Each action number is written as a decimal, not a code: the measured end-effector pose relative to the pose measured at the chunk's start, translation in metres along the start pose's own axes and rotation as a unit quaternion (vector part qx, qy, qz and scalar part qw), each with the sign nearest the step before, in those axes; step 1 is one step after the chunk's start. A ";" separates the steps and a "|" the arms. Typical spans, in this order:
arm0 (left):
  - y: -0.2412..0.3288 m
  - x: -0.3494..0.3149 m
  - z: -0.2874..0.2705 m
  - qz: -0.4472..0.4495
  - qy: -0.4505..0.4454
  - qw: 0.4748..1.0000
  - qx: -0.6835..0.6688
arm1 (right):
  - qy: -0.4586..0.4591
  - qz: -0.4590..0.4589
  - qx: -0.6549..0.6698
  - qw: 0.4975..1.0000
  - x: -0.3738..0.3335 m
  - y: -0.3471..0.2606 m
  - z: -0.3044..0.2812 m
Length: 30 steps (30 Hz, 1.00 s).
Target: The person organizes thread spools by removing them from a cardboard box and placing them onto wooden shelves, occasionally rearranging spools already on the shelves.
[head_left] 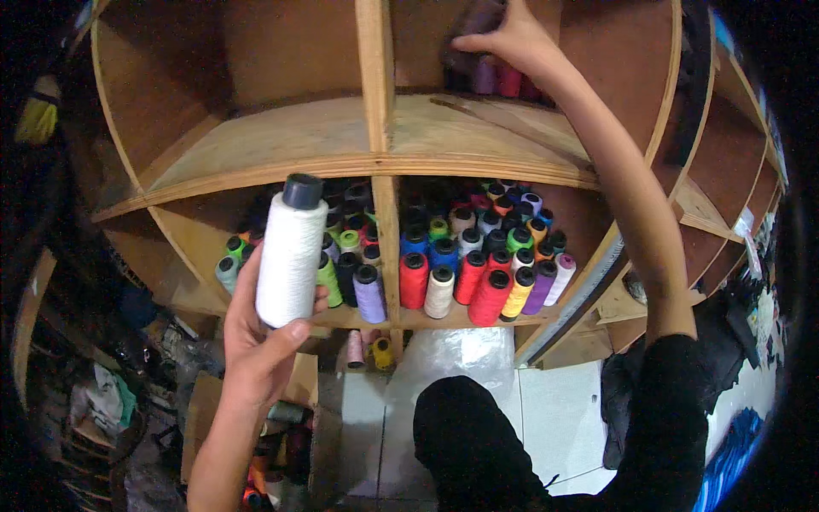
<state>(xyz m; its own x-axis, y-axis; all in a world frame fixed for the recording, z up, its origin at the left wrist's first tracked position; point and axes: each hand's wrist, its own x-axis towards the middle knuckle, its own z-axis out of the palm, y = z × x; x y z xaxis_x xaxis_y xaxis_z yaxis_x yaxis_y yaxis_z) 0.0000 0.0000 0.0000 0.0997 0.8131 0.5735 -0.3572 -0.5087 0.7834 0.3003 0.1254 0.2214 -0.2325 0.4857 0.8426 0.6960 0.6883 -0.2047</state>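
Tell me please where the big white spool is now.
The white spool is left of centre in the head view, held in the left hand before coloured spools.

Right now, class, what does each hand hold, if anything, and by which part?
Left hand: white thread spool, by its lower half. Right hand: at a dark object; hold unclear.

head view, left of paired fisheyes | looks forward and down from wearer's head | faces pale-brown wooden compartment shelving (375,165) close ahead | sits nearer bare left hand (263,346) than shelving | takes in white straight-edged floor tiles (559,405) below
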 end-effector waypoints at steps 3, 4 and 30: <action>-0.002 0.000 0.024 -0.010 -0.018 0.999 -0.037 | -0.023 -0.022 -0.126 0.991 0.059 0.067 0.018; -0.002 -0.001 0.033 -0.029 -0.014 0.998 -0.057 | -0.036 -0.033 -0.188 0.981 0.085 0.086 0.029; -0.005 0.030 0.048 0.047 -0.026 0.998 -0.019 | -0.324 0.092 -0.110 0.935 0.055 -0.011 0.000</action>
<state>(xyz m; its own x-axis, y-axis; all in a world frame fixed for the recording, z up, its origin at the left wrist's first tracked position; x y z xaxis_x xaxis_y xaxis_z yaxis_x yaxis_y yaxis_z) 0.0496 0.0131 0.0246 0.1119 0.7457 0.6568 -0.4014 -0.5707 0.7163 0.2797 0.1445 0.2699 -0.4075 0.8588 0.3106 0.8711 0.4677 -0.1501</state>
